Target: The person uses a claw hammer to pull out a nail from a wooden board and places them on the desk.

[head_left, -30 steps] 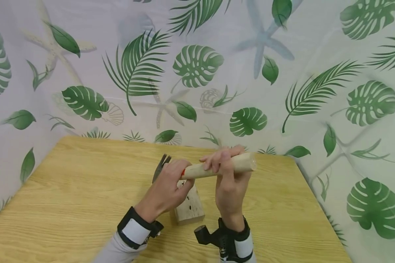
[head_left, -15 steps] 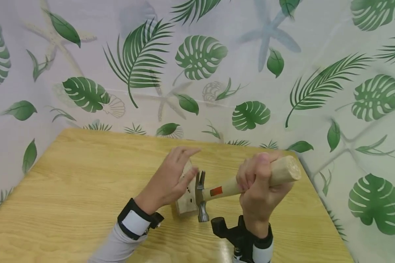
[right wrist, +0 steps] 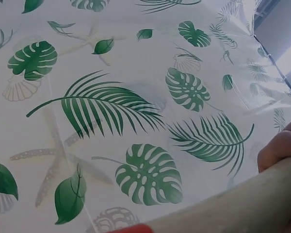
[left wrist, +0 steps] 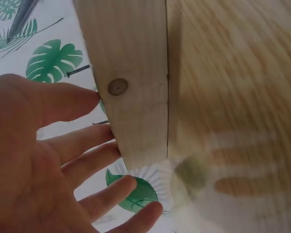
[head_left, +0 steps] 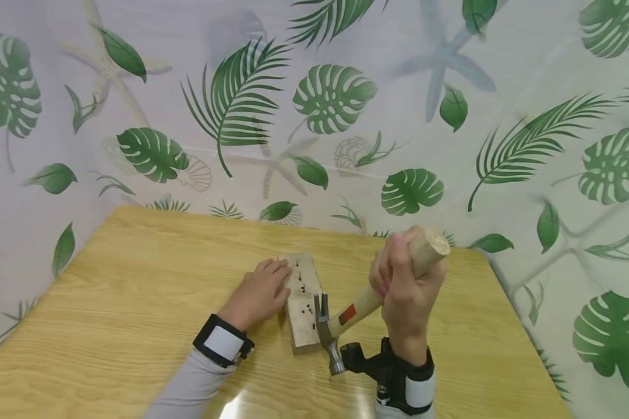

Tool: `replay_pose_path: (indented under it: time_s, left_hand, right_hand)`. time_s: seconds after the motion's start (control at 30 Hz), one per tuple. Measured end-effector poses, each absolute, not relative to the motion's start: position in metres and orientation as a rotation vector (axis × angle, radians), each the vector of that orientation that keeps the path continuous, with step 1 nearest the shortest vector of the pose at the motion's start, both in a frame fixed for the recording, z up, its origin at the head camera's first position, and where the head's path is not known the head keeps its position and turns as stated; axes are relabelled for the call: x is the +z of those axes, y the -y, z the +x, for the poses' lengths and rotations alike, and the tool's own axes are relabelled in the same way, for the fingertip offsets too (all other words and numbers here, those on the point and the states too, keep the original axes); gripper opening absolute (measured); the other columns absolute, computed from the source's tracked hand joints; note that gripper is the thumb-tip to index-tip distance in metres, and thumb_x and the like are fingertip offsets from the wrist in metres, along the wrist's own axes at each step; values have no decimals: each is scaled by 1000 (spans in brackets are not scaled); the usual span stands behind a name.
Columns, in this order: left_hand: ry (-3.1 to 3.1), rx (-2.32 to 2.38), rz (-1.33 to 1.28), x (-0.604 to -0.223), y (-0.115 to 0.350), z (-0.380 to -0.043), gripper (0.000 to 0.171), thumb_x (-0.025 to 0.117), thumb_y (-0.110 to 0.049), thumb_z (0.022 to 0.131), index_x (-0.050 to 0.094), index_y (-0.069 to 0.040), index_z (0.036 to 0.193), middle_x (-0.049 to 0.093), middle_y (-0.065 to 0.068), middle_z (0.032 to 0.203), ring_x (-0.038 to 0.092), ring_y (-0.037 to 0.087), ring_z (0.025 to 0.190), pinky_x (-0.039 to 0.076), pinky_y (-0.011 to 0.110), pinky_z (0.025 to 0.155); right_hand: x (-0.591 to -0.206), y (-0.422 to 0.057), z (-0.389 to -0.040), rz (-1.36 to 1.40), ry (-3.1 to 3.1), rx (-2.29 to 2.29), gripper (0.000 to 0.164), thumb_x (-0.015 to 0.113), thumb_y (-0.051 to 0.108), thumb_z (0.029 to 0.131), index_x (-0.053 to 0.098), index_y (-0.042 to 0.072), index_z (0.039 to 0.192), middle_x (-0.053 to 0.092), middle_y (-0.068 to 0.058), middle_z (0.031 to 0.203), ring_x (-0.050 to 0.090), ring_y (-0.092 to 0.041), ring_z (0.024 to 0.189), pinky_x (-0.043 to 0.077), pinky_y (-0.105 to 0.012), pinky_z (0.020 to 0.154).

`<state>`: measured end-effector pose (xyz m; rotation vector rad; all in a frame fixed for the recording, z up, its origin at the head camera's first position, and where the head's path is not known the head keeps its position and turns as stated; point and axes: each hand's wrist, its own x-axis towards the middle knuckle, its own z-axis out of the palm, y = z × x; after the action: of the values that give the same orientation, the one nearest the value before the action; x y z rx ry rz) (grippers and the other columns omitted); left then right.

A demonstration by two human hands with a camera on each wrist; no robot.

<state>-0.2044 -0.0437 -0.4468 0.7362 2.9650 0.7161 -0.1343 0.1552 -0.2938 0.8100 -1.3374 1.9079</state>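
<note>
A pale wooden block (head_left: 299, 326) lies lengthwise on the table, with several dark nails or holes along its top face. Beside its left edge is my left hand (head_left: 259, 297). In the left wrist view, the thumb and some fingertips touch the block's edge, the fingers fairly straight and spread. Two thin nails (left wrist: 78, 71) jut from the block there, and its side bears a round brown mark (left wrist: 118, 87). My right hand (head_left: 409, 285) grips the wooden handle of a claw hammer (head_left: 364, 302). The hammer's metal head hangs low at the block's right edge, claw pointing away.
The wood-grain table (head_left: 178, 279) extends on both sides of the block. Behind it and to the sides hangs a white sheet (head_left: 346, 151) printed with leaves and starfish. Each wrist wears a black strap with a camera (head_left: 352, 356).
My right hand has carried the hammer from above the block to its right side, then tilted its handle more upright. My left hand has left the hammer and lowered to the block's left edge.
</note>
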Motion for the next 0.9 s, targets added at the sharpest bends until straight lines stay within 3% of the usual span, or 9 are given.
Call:
replay_pose_path:
  time_s: [0.2, 0.43, 0.63, 0.9]
  left_hand:
    - [-2970, 691, 751, -452, 44, -207, 46, 57, -24, 104, 53, -9, 147, 45, 11, 157, 41, 36, 144, 40, 62, 109]
    - [-2976, 683, 776, -455, 42, -209, 44, 58, -23, 104, 56, -6, 145, 48, 13, 155, 48, 38, 138, 44, 61, 105]
    - [-2952, 726, 754, -452, 42, -208, 45, 58, -23, 103, 56, -5, 145, 48, 13, 155, 52, 40, 134, 45, 61, 102]
    - [-2925, 780, 712, -449, 51, -207, 43, 48, -26, 107, 56, -12, 146, 46, 5, 158, 43, 34, 143, 34, 64, 104]
  right_hand:
    - [-291, -144, -177, 689, 1624, 1970, 26, 53, 13, 104, 50, 10, 78, 36, 4, 49, 30, -9, 35, 23, -25, 31]
    - [-293, -124, -240, 602, 1922, 2039, 41, 56, 28, 105, 45, 11, 70, 32, 4, 48, 28, -10, 36, 23, -26, 36]
    - [-300, -106, -274, 553, 2036, 2086, 44, 57, 29, 104, 43, 11, 67, 33, 5, 47, 27, -9, 36, 22, -24, 38]
    - [-303, -86, -292, 487, 2070, 2044, 36, 59, 31, 103, 46, 10, 78, 38, 6, 48, 32, -9, 37, 26, -25, 38]
